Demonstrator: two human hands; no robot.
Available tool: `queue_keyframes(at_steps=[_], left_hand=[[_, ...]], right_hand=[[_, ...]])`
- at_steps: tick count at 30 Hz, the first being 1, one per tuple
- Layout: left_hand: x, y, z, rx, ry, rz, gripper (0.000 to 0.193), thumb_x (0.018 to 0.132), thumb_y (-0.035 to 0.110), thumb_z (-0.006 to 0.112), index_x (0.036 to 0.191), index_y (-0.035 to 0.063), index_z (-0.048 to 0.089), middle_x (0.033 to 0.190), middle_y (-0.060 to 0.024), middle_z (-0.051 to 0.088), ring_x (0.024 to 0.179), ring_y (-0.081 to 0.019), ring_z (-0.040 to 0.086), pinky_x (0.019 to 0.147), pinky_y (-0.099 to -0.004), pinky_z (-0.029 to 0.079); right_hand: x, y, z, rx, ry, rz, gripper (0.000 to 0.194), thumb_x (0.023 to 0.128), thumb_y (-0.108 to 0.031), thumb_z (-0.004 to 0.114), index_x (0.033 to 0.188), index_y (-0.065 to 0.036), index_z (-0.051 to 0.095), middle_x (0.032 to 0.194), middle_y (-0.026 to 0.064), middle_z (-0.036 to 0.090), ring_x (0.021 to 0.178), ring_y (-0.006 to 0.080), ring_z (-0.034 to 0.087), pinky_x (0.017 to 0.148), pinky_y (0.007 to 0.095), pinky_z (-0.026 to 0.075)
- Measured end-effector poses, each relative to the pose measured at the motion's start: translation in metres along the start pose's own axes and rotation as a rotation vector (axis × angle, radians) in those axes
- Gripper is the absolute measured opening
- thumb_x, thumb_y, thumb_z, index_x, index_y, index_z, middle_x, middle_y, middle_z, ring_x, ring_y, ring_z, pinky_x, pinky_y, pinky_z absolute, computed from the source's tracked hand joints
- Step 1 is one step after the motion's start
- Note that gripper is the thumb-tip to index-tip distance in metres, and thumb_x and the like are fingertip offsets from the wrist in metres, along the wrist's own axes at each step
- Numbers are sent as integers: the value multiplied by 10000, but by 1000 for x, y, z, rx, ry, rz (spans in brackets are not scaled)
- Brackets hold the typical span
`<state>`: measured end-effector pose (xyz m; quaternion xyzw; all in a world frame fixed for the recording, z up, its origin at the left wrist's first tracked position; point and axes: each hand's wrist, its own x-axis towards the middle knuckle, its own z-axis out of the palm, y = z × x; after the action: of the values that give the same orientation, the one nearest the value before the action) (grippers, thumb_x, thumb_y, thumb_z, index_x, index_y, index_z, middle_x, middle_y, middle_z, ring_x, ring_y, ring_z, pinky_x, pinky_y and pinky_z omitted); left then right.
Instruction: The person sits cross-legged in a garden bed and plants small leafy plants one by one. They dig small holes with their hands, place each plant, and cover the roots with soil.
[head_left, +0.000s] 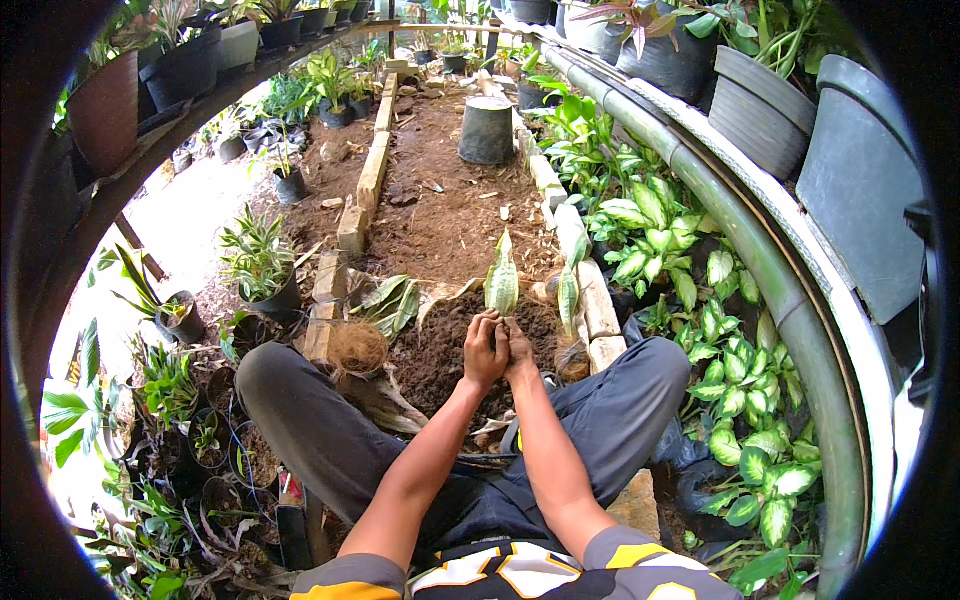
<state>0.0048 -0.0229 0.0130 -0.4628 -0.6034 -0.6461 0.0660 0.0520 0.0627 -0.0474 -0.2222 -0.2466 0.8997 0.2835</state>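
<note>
A pale green, mottled snake plant leaf (502, 276) stands upright before me. My left hand (484, 349) and my right hand (519, 347) meet at its lower end, with the fingers of both closed around it. Beneath them lies a heap of dark loose soil (439, 352) on a sheet of sacking; the leaf's base is hidden by my fingers. To the right, a second snake plant leaf (568, 298) leans by the brick edging. A ball of brown coconut fibre (358, 347) rests left of the soil, near several striped leaves (395, 306).
Brick rows (373, 171) border the earth bed (442, 202) on both sides. Further up it stands an upturned black pot (486, 131). Variegated dieffenbachia plants (739, 375) and a bamboo rail (787, 300) line the right; potted plants (270, 277) crowd the left.
</note>
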Motion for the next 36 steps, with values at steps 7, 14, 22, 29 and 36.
queue_keyframes(at_steps=[7,14,22,29,36], left_hand=[[1,-4,-4,-10,-39,-44,172,894,118,515,960,-32,570,960,-207,555,938,-371,581,799,-408,482],[-4,-8,-2,-40,-10,-96,138,847,87,549,905,-33,585,944,-208,567,862,-370,592,757,-392,494],[-4,-7,1,-56,-61,-42,182,873,109,534,971,-43,519,963,-221,510,894,-397,539,791,-430,459],[-1,-2,5,-14,-39,-47,135,880,89,508,906,-41,534,917,-238,519,871,-417,524,772,-451,449],[-5,-11,7,135,-57,-29,169,878,161,523,935,2,536,989,-197,511,968,-377,497,870,-449,378]], right_hand=[[-21,-4,26,-156,203,-31,632,878,-592,492,1272,-98,495,1135,82,563,1027,236,560,800,416,506],[-21,6,25,-112,206,-75,532,904,-539,493,1190,-95,558,1089,66,583,975,216,571,781,401,502],[-12,1,11,-61,223,-61,386,925,-440,516,1094,-103,601,992,42,605,867,192,586,721,359,487],[-10,-2,8,-92,168,-59,432,928,-482,478,1114,-108,589,1013,37,607,889,189,589,754,364,491],[-11,1,9,-109,204,-102,438,915,-457,524,1131,-82,589,993,35,610,894,190,593,746,345,493]])
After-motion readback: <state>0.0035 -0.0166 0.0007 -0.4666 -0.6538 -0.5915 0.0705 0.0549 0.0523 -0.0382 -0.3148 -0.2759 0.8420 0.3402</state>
